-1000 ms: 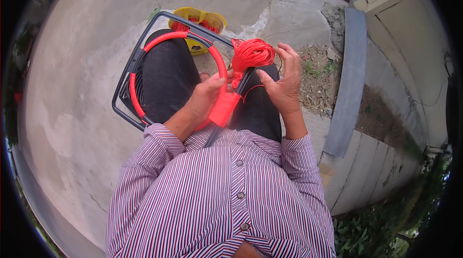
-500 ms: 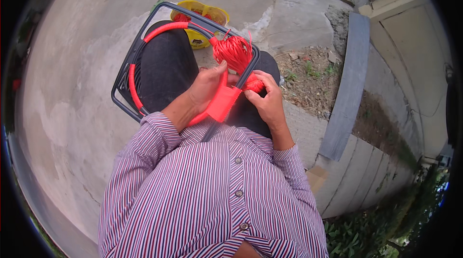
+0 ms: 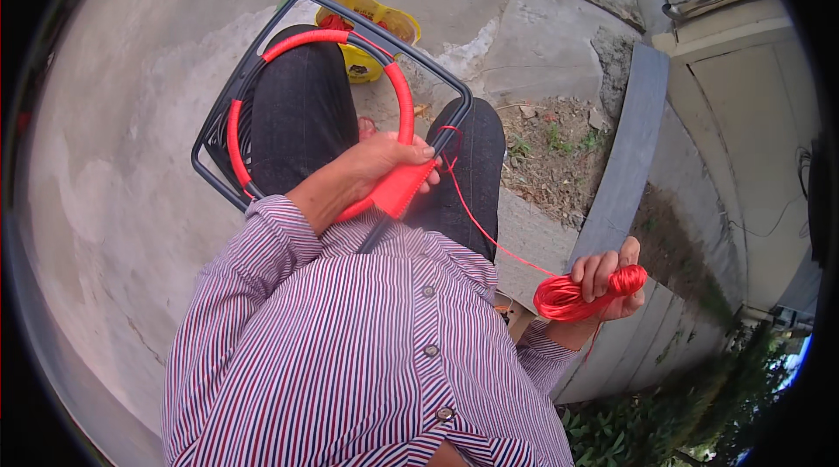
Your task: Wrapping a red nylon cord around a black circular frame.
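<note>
A dark wire frame (image 3: 223, 117) lies across my lap, and a ring on it is wrapped in red cord (image 3: 405, 91). My left hand (image 3: 380, 161) grips the frame at a woven red patch (image 3: 398, 190) near my knees. My right hand (image 3: 607, 279) is out to my right side, closed around a bundle of red cord (image 3: 568, 297). A single red strand (image 3: 476, 222) runs taut from the bundle back to the frame. I sit in a striped shirt and dark trousers.
Yellow footwear (image 3: 371, 21) sits on the concrete ground beyond my knees. A grey curb (image 3: 625, 161) borders a patch of soil with small weeds (image 3: 551, 144) on my right. Green plants (image 3: 690, 415) grow at the lower right.
My right hand has pulled the red cord bundle away from the frame, out to the right and down, drawing a strand taut. My left hand stays on the frame.
</note>
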